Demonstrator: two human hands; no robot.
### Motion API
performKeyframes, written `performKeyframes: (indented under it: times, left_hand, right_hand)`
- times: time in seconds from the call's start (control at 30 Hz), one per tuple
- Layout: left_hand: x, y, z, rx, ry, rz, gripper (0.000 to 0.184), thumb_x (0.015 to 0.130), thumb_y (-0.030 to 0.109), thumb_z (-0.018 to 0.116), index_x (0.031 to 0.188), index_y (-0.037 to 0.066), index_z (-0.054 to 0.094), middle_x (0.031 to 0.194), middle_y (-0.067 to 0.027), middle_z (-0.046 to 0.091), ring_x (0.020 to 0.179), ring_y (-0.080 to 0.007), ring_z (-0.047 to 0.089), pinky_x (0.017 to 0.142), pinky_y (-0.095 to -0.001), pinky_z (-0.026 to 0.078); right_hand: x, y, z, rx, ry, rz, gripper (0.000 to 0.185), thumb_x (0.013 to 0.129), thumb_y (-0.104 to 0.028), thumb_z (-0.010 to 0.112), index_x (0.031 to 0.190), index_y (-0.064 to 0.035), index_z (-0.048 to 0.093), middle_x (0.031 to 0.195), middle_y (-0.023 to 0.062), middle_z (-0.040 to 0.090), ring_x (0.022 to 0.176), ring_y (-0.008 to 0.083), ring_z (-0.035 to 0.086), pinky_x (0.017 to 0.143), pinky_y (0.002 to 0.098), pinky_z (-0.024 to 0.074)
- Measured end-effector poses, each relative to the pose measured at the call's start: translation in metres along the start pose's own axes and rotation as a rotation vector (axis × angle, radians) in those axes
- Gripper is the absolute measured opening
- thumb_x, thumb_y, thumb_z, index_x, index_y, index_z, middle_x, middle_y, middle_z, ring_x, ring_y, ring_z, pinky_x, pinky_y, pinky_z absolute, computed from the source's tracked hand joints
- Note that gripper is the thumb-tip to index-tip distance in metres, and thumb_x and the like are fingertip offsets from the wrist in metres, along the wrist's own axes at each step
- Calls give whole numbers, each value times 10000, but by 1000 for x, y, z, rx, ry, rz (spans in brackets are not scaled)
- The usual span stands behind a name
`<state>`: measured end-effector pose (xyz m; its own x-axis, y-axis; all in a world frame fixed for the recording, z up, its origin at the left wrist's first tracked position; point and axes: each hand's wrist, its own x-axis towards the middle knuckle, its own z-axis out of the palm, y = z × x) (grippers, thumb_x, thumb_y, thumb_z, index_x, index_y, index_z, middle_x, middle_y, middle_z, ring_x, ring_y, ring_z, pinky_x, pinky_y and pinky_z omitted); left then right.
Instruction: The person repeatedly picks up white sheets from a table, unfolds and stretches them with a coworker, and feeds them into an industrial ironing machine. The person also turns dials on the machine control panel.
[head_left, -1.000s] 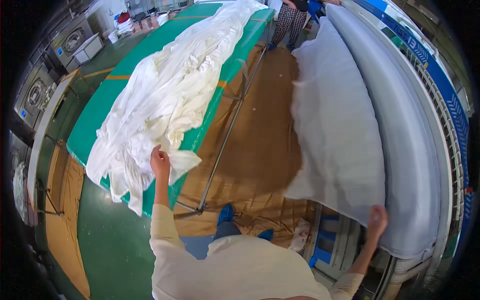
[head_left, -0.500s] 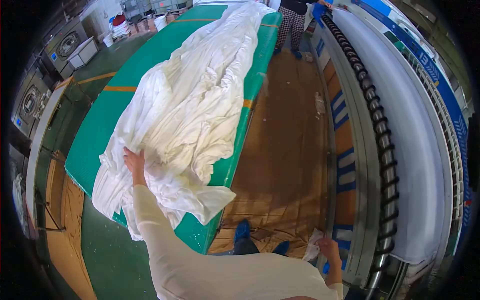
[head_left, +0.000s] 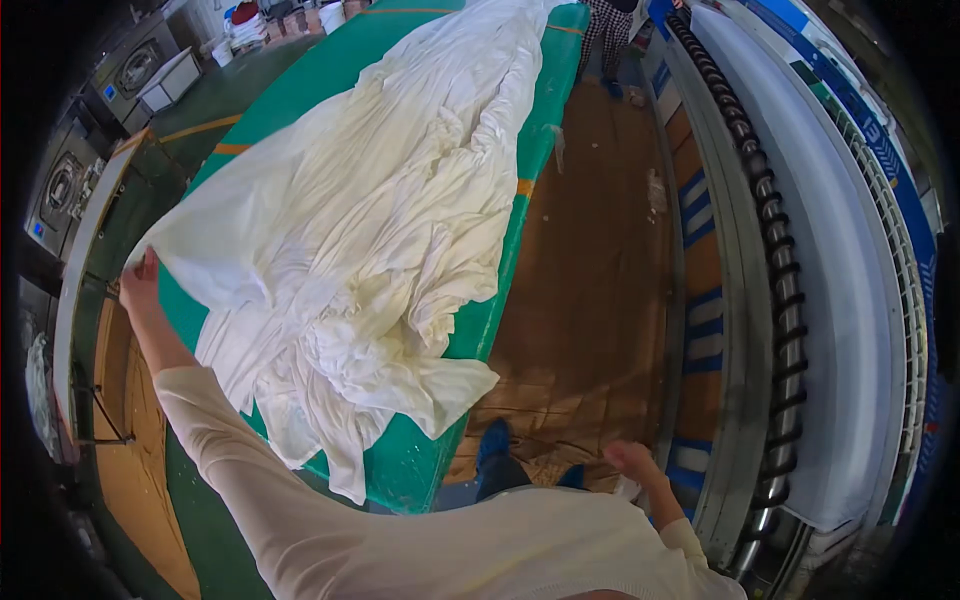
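A large white sheet [head_left: 400, 190] lies in a long crumpled heap on the green padded table [head_left: 215, 190]. My left hand [head_left: 142, 282] is out at the table's left side, fingers closed on the sheet's edge. From there the cloth stretches taut back to the heap, while loose folds hang over the table's near end. On the other side, my right hand [head_left: 632, 460] is apart from the sheet, low between the table and the roller machine. A crumpled piece of clear plastic [head_left: 627, 488] shows just below it. Blur hides how its fingers are set.
Along the right runs a long machine with a spiral-wrapped roller [head_left: 780, 290] and a wide white padded surface [head_left: 850, 300]. Brown sheeting [head_left: 590, 250] covers the aisle floor. Another person [head_left: 605, 40] stands at the far end. A metal-framed stand [head_left: 95, 260] and washing machines [head_left: 135, 75] are at left.
My left hand has moved left, pulling the sheet's edge out from the heap into a spread flap. My right hand has risen slightly and shifted left. The view has shifted a little.
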<state>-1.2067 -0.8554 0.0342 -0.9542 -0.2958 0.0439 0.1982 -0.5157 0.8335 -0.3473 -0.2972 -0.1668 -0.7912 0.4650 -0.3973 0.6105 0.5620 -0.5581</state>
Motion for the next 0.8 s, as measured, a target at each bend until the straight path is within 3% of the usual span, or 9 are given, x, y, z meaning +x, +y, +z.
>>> performKeyframes:
  times: [0.13,0.17,0.2,0.27,0.3,0.37,0.53,0.63,0.8]
  left_hand:
    - [-78,-7,30,1556,571,1079,480,840,292,665,1183,1,498,1093,-185,551,840,-367,590,775,-476,490]
    - [-86,-38,16,1565,256,1247,506,809,286,691,1195,13,512,1133,-196,558,998,-385,553,835,-480,471]
    - [-73,-89,-11,1518,-49,1074,521,786,294,714,1190,23,529,1164,-201,555,1056,-370,532,859,-460,462]
    - [-118,-192,-36,1767,-308,1005,472,792,325,700,1123,17,563,1128,-183,581,1040,-351,568,869,-454,479]
    - [-165,-205,-22,1909,-441,523,425,819,363,664,1068,30,576,1143,-189,581,1050,-361,572,873,-469,479]
    - [-207,-220,1,1967,-333,362,323,831,366,643,904,52,623,1001,-189,621,1000,-361,589,825,-475,483]
    - [-183,-194,20,1914,-638,363,273,843,305,626,762,44,632,805,-178,615,851,-358,607,721,-484,480]
    - [-200,-128,51,1621,-1072,1092,238,825,187,641,664,19,591,636,-162,538,648,-319,556,566,-435,437]
    - [-336,-8,134,923,-1003,564,239,807,28,544,606,0,419,582,-74,407,541,-198,380,524,-308,305]
  right_hand:
    - [0,9,30,-159,-116,-44,166,851,-184,635,991,-103,671,893,131,682,861,316,662,733,348,522]
    - [-1,11,36,-156,-111,-44,166,851,-184,635,991,-103,671,893,131,682,861,316,662,733,348,522]
    - [-3,7,42,-24,-122,-65,156,853,-195,623,964,-94,667,878,143,673,835,327,653,717,365,517]
    - [-5,-4,55,245,-146,-107,161,857,-218,601,911,-77,658,848,166,657,784,349,636,686,399,507]
    - [-7,-18,51,247,-145,-106,161,857,-218,601,911,-77,658,848,166,657,784,349,636,686,399,507]
    - [-10,-44,34,194,-147,-32,173,861,-239,595,921,-90,660,856,168,657,782,346,637,688,399,506]
    - [-10,11,66,-83,-190,102,204,874,-287,578,947,-118,666,878,165,662,795,340,643,700,409,508]
    - [-8,5,68,-83,-198,26,222,883,-302,570,922,-106,666,888,160,666,807,336,645,703,416,508]
    - [23,-23,77,-67,-229,-195,208,886,-299,588,940,-98,599,852,146,649,787,344,623,666,419,498]
